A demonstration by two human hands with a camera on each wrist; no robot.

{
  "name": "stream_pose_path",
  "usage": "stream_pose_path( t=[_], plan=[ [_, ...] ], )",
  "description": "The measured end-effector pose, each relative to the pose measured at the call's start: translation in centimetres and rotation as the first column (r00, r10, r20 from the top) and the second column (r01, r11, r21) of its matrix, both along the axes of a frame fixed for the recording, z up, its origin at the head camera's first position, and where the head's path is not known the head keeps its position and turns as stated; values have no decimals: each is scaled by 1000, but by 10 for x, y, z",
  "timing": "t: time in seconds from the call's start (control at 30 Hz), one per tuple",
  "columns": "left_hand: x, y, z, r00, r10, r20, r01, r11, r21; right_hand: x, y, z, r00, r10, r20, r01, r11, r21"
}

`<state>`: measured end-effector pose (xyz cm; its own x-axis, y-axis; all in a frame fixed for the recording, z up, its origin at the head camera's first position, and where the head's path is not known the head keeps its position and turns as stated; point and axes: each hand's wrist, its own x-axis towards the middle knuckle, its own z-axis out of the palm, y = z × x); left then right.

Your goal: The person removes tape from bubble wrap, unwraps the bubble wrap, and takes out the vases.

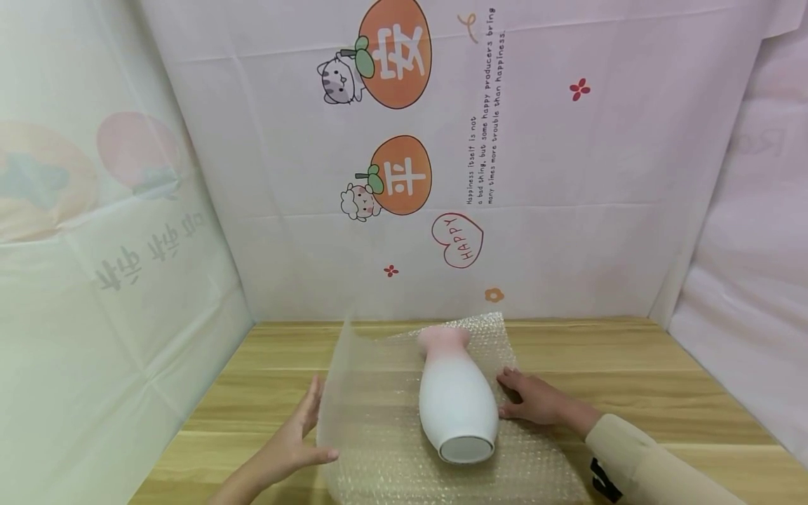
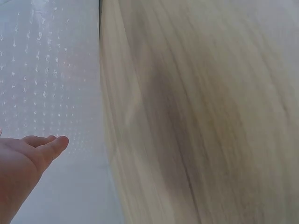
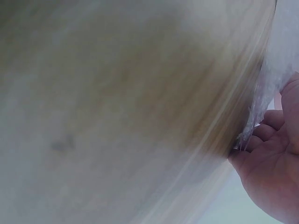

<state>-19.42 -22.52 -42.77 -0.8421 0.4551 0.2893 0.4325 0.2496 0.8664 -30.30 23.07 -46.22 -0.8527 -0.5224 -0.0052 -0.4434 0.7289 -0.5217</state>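
A vase (image 1: 457,400), white with a pink neck, lies on its side on a sheet of bubble wrap (image 1: 379,435). Its base faces me and its mouth points away. The wrap's left side stands raised. My left hand (image 1: 293,438) is at that raised edge, fingers extended and thumb spread apart; the left wrist view shows the fingertips (image 2: 60,143) against the wrap. To the right of the vase, my right hand (image 1: 536,398) rests on the wrap's right edge, thumb and fingers spread. In the right wrist view its fingers (image 3: 266,131) bend slightly beside the wrap's edge.
A wooden tabletop (image 1: 600,365) lies under everything. White printed cloth (image 1: 536,154) hangs behind it, with more cloth on the left (image 1: 126,315) and right (image 1: 745,280). A small black object (image 1: 604,480) shows beside the right sleeve (image 1: 644,459).
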Motion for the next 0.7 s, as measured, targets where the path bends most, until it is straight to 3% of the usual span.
stream_pose_path(
  t=[0.17, 0.4, 0.7],
  plan=[
    [-2, -5, 0, 1000, 12, 0, -12, 1000, -10, 0, 0, 0, 1000, 1, 0, -1, 1000, 0],
    [-7, -18, -6, 999, 45, 6, -44, 995, -94, 0, 0, -1, 1000, -6, 4, 6, 1000, 7],
    [-4, -29, -11, 1000, 9, 7, -7, 975, -223, 0, 0, -1, 1000, -6, -6, 6, 1000, 7]
  ],
)
